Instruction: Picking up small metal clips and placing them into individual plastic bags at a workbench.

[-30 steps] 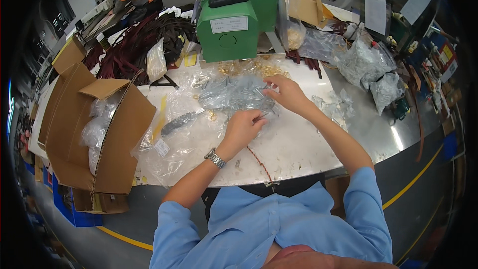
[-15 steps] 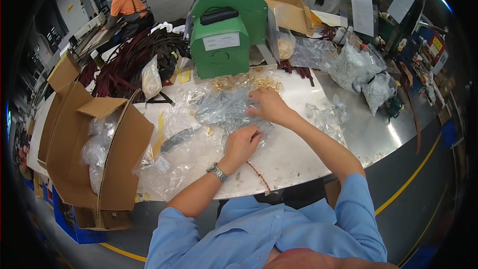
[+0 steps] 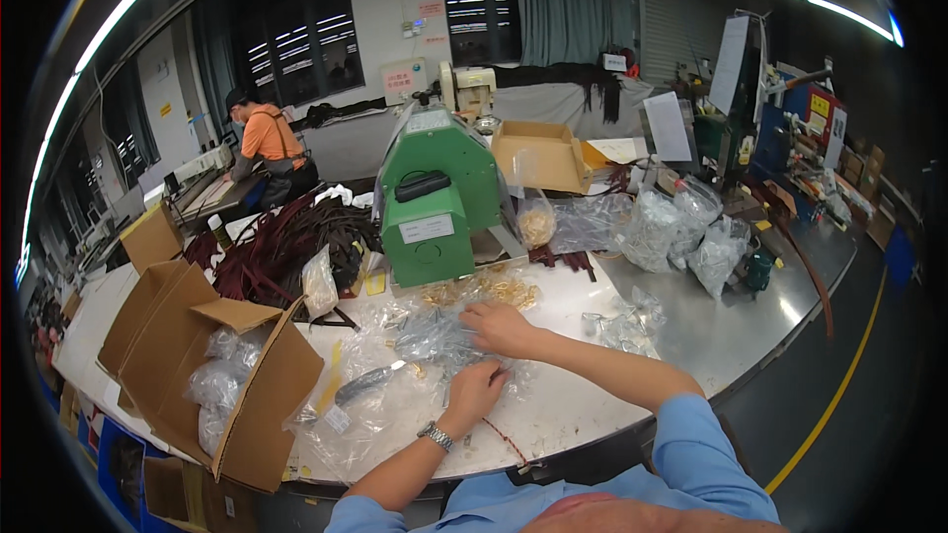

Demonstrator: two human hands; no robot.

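A heap of clear plastic bags with thin silvery-grey pieces (image 3: pixel 433 338) lies on the white worktop in front of a green machine. My right hand (image 3: pixel 502 329) rests on the heap's right side, fingers stretched out and apart from the thumb. Just nearer to me, my left hand (image 3: pixel 476 395), with a metal watch at the wrist, is closed at the lower edge of the plastic. Its curled fingertips hide whatever they hold. Small gold-coloured pieces (image 3: pixel 484 288) are spread between the heap and the machine. A thin reddish cord (image 3: pixel 506 441) runs toward the table's front edge.
The green machine (image 3: pixel 430 227) stands straight ahead. An open cardboard box (image 3: pixel 163 365) with clear bags is at left, beside dark red and black straps (image 3: pixel 272 247). More clear bags (image 3: pixel 681 227) lie at right. Far left, a person in orange (image 3: pixel 267 138) works at another table.
The view has tilted upward, so the back wall and windows show. My hands stay at the plastic heap, with only small finger movement.
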